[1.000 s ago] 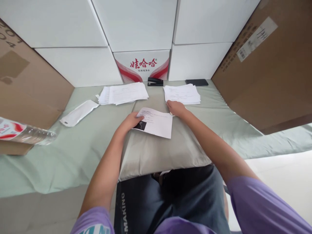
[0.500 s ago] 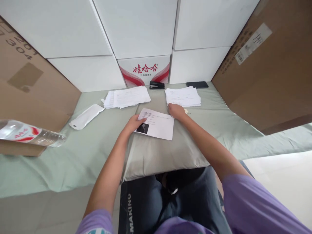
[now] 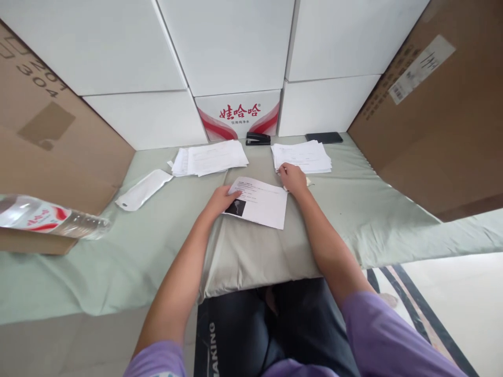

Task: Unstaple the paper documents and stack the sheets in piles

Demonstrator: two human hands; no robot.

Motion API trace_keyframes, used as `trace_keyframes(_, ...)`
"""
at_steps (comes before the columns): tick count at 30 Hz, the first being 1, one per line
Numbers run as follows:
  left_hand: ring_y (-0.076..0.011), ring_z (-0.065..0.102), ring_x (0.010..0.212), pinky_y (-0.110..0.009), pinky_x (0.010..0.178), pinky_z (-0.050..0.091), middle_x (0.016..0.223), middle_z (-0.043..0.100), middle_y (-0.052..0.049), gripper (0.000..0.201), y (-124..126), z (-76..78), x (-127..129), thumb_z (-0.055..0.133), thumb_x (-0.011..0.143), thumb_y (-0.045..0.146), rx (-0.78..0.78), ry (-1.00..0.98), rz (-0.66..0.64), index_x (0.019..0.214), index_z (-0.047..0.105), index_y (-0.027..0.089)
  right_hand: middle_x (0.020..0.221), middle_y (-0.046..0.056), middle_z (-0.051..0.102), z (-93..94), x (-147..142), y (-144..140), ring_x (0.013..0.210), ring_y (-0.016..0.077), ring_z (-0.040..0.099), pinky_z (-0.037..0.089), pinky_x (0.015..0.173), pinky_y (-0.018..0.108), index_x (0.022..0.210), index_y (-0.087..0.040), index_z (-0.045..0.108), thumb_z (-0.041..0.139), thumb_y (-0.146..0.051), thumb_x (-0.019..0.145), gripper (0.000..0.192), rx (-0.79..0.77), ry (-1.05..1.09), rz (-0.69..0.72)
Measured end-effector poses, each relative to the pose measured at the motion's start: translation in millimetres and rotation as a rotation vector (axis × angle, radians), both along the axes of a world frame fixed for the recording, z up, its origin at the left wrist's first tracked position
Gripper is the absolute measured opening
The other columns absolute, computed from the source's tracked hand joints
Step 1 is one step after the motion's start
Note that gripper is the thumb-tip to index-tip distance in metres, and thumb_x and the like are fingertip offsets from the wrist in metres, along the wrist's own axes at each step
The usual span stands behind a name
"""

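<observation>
Head view of a seated person in a purple short-sleeved top and dark trousers [image 3: 243, 335], working at a surface spread with pale green cloth [image 3: 353, 214]. The left hand [image 3: 220, 201] grips a white paper sheet printed with dark text and a black picture [image 3: 264, 207] by its left edge, thumb on top; the sheet lies nearly flat at the centre, in front of the two paper piles. The right hand [image 3: 293, 178] has its fingers curled at the near left corner of a low pile of white printed papers [image 3: 303, 155], just beyond the sheet's upper right corner; whether it pinches anything cannot be told, since the fingertips are small and partly hidden. A small cream-coloured scrap [image 3: 308, 181] shows beside this hand. To the left rests a wider, fanned pile of white papers [image 3: 214, 157], with a slim white pouch [image 3: 144, 190] nearby. Between the piles and farther back sits a black stapler [image 3: 258, 139], before a white carton with red lettering [image 3: 239, 112]; a flat black rectangular device [image 3: 324, 137] lies behind the right pile. Far left, a clear plastic bottle with a red-and-white label [image 3: 49, 216] lies on its side.
</observation>
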State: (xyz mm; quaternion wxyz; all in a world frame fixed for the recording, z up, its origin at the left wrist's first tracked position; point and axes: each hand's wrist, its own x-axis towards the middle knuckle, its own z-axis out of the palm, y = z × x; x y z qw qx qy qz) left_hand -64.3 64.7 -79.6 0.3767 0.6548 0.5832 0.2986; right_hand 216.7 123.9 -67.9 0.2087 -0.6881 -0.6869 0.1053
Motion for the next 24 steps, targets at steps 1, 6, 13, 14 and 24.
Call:
trace_keyframes(1,-0.0299,0.071,0.096,-0.039,0.089,0.055,0.102,0.078,-0.01,0.047,-0.4,-0.1,-0.3,0.063,0.082,0.056,0.022,0.036,0.001,0.101,0.077,0.016,0.099,0.008,0.074,-0.6,-0.8,-1.0,0.091,0.0247,0.062,0.036,0.071,0.03,0.103,-0.024,0.07,0.036,-0.033,0.1,0.035,0.039,0.028,-0.03)
trace_keyframes(6,-0.0269,0.07,0.093,-0.035,0.091,0.053,0.099,0.078,-0.006,0.045,0.1,0.5,-11.5,0.058,0.086,0.054,0.136,0.139,0.038,0.109,0.077,0.019,0.096,0.009,0.073,0.8,-4.0,-11.9,0.088,0.0233,0.062,0.038,0.077,0.03,0.114,-0.02,0.064,0.025,-0.033,0.102,0.043,0.241,0.138,-0.116)
trace_keyframes(13,-0.0289,0.071,0.103,-0.037,0.096,0.054,0.108,0.078,-0.012,0.052,15.8,-11.4,-43.7,0.066,0.081,0.052,0.197,-0.083,0.286,0.112,0.075,0.011,0.085,0.009,0.069,8.2,-13.1,-21.8,0.088,0.0236,0.058,0.034,0.101,0.038,0.097,-0.018,0.068,0.029,-0.03,0.1,0.041,0.345,-0.001,0.014)
trace_keyframes(14,-0.0282,0.071,0.107,-0.037,0.098,0.054,0.113,0.077,-0.013,0.053,18.0,-14.1,-46.5,0.068,0.08,0.051,0.216,-0.15,0.321,0.113,0.074,0.01,0.085,0.01,0.07,9.3,-16.4,-23.6,0.092,0.0245,0.058,0.032,0.104,0.039,0.095,-0.018,0.069,0.032,-0.032,0.099,0.039,0.348,-0.021,0.058)
trace_keyframes(24,-0.0298,0.071,0.112,-0.043,0.104,0.054,0.118,0.075,-0.016,0.053,24.7,-25.7,-43.5,0.083,0.069,0.046,0.315,-0.61,0.483,0.107,0.075,0.009,0.074,0.001,0.065,-2.6,-51.0,-46.6,0.061,0.0161,0.056,0.05,0.065,0.034,0.105,-0.021,0.064,0.052,-0.053,0.092,0.037,0.223,0.697,0.408)
